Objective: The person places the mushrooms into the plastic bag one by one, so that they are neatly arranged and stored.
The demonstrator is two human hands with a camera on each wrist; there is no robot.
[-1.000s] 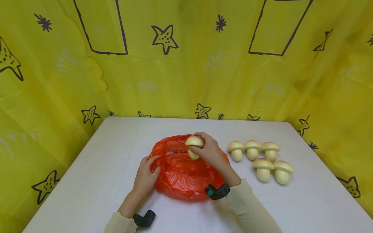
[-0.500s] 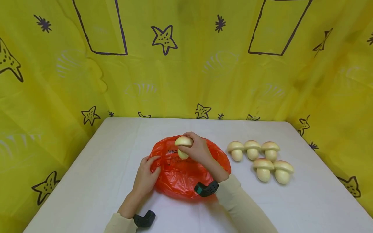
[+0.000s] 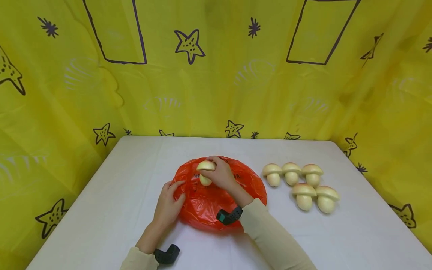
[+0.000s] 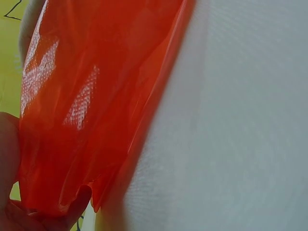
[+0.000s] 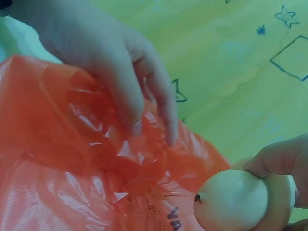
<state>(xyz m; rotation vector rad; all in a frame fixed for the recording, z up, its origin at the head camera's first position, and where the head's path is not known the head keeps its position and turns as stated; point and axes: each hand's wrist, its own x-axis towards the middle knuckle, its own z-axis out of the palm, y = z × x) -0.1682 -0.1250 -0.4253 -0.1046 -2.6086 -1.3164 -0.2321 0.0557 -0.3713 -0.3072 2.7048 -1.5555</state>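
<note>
Person at a white table (image 3: 141, 161); forearms come in over the near side in cream sleeves; a red plastic bag (image 3: 216, 215) sits spread on the tabletop about midway between left and right edges, black lettering on its film.

Right hand (image 3: 221, 174) is over the bag; thumb and fingers bent around one pale mushroom (image 3: 204, 167), firmly held, gap between them no wider than the mushroom; cap up, stem pointing down, above the part of the bag toward the table's left edge; cannot tell whether the stem touches the film; from the right wrist the stem's end shows a small dark spot.

Left hand (image 3: 170, 200) is at the side of the bag nearest the table's left edge; thumb and forefinger parted and slightly bent, tips against the red film; cannot tell whether they pinch it.

Five more mushrooms lie toward the table's right edge, reddish tint on the caps, stems toward the near edge; three in a row (image 3: 291, 173), a pair (image 3: 315, 198) just in front, the pair nearer the right edge.

Black wrist devices on both arms, the left one (image 3: 167, 255), the right one (image 3: 229, 216) with a green patch; yellow curtain (image 3: 216, 86) beyond the table's far edge, starfish and shell drawings on it.
</note>
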